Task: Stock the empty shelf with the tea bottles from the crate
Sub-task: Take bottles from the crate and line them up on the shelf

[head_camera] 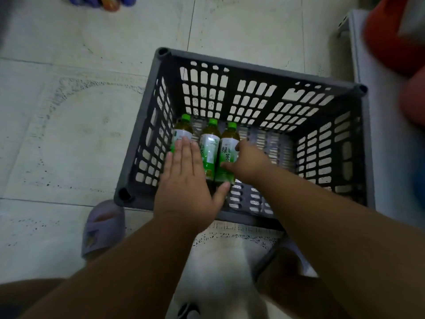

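A dark grey slatted crate [257, 65] stands on the tiled floor. Three green tea bottles with green caps lie side by side in its left half. My left hand [186, 176] reaches in with straight fingers over the left bottle [184, 131], its thumb spread toward the right bottle's base. The middle bottle [209, 143] lies between my hands. My right hand [248, 162] curls its thumb and fingers round the label of the right bottle [226, 148]. The shelf itself is not plainly visible.
The crate's right half holds no bottles. A white unit edge [358, 54] and a blurred orange-red object [391, 35] are at the far right. My purple slippers [103, 226] stand close to the crate's near side. Colourful items [108, 2] lie at the top left.
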`<state>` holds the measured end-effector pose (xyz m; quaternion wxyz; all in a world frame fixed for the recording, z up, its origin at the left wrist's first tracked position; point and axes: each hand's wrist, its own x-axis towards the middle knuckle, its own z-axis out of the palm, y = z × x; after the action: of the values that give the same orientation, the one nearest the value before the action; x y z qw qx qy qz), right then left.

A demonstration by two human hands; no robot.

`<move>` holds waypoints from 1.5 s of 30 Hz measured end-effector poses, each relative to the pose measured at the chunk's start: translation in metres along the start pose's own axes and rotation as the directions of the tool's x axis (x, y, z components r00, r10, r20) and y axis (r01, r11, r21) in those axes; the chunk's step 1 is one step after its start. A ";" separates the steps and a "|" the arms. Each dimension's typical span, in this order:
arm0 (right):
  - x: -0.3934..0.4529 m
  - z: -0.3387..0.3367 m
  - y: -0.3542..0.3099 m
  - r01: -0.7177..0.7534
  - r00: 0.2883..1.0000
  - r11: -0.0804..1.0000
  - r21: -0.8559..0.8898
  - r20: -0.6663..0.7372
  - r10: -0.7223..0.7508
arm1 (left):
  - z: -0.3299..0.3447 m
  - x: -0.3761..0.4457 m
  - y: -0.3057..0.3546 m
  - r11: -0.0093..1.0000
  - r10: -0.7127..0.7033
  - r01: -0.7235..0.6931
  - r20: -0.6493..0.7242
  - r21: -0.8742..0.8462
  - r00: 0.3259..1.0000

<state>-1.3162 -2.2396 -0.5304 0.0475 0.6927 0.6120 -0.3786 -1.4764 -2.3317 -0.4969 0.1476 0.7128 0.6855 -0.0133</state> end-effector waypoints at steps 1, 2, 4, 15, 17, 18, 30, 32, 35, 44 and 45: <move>0.011 0.010 0.002 -0.033 0.999 0.999 0.002 0.024 0.032 | 0.000 0.001 0.001 1.000 0.002 -0.002 0.007 -0.005 1.000; 0.023 0.020 0.003 -0.065 0.997 0.998 0.008 0.038 0.065 | 0.000 0.002 0.001 1.000 0.007 -0.006 0.019 -0.010 1.000; 0.046 0.038 0.005 -0.146 0.989 0.988 0.059 0.039 0.143 | -0.001 0.002 0.003 1.000 0.020 -0.020 0.038 -0.010 0.999; 0.123 0.064 0.032 -0.333 0.939 0.867 0.371 0.050 0.340 | -0.001 0.003 0.001 1.000 0.022 -0.020 0.134 -0.014 0.991; 0.125 0.061 0.038 -0.328 0.941 0.862 0.387 0.053 0.335 | 0.000 0.003 0.001 1.000 0.021 -0.020 0.138 -0.008 0.990; 0.124 0.060 0.040 -0.327 0.940 0.855 0.402 0.046 0.338 | 0.000 0.003 0.001 1.000 0.020 -0.019 0.135 -0.007 0.991; 0.011 -0.020 0.003 -0.030 1.000 0.682 0.730 0.016 0.027 | -0.003 0.002 -0.002 1.000 0.022 -0.023 0.143 0.006 0.989; -0.016 -0.041 -0.004 0.018 1.000 0.677 0.735 -0.020 -0.005 | -0.011 -0.001 -0.001 0.999 0.037 -0.034 0.159 -0.023 0.987; -0.059 -0.071 -0.009 0.091 0.996 0.638 0.765 -0.086 -0.039 | -0.031 -0.015 0.003 0.992 0.092 -0.081 0.126 -0.093 0.988; -0.200 -0.124 0.005 0.342 0.926 0.487 0.804 -0.376 -0.031 | -0.109 -0.093 0.065 0.905 0.270 -0.291 -0.109 -0.309 0.957; -0.217 -0.130 0.010 0.378 0.908 0.489 0.786 -0.419 -0.028 | -0.117 -0.100 0.075 0.892 0.303 -0.330 -0.133 -0.308 0.944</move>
<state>-1.2387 -2.3496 -0.3152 -0.4544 0.6021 0.4225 -0.5024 -1.4302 -2.4035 -0.3489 0.2356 0.7804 0.5584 0.1537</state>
